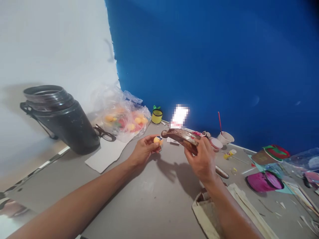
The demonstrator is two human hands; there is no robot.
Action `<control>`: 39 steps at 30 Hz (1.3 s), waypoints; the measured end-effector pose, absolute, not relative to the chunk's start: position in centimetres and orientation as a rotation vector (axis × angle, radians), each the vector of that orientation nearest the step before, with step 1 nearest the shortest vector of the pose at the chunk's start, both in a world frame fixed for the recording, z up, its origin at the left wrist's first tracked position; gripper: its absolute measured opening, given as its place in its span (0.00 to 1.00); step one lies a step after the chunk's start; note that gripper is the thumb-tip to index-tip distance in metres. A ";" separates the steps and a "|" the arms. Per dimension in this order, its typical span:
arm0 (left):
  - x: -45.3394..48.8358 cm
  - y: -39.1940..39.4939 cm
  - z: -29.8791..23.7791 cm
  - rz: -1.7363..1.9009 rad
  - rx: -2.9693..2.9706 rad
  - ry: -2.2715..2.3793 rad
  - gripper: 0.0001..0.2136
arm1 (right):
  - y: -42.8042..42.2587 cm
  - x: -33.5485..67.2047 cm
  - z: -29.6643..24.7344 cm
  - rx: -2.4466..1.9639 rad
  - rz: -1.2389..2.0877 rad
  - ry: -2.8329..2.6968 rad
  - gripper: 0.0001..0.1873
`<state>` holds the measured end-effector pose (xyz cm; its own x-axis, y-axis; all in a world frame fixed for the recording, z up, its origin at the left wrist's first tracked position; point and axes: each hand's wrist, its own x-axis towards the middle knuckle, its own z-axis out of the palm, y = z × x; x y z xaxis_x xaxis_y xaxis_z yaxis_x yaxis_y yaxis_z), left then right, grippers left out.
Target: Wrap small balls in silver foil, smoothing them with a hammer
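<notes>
My left hand (147, 150) pinches a small yellow-orange ball (158, 140) between thumb and fingers. A dark, shiny patch shows on top of the ball. In my right hand (202, 160) is a worn brown, glossy tool with a rounded tip (178, 135); its exact kind is not clear. That tip points left and sits just to the right of the ball, with a small gap seeming to lie between them. Both hands are raised over the grey table (147, 199), and their shadows fall on it. My right palm hides the tool's rear end.
At left stands a large dark flask (62, 122), near eyeglasses (107, 134), white paper (107, 154) and a plastic bag (124, 116) of orange balls. A yellow cup (157, 117) is by the blue wall. Rightward lie a magenta cup (261, 181), beige cloth (208, 212) and scraps.
</notes>
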<state>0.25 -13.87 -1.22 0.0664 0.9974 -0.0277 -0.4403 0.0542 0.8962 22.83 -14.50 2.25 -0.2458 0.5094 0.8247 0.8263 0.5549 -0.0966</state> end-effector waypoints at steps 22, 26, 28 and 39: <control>-0.8 -13.7 0.4 1.402 1.022 0.903 0.14 | -14.8 22.2 2.5 -1.395 1.136 -2.587 0.14; -0.9 -13.7 0.6 1.393 1.026 0.901 0.13 | -15.4 21.6 2.3 -1.344 1.106 -2.666 0.14; -0.9 -13.6 0.5 1.382 1.025 0.885 0.13 | -15.5 21.5 2.1 -1.301 1.023 -2.706 0.14; -1.4 -13.7 0.6 1.335 1.241 1.095 0.07 | -14.9 21.9 1.5 -1.287 1.172 -2.634 0.14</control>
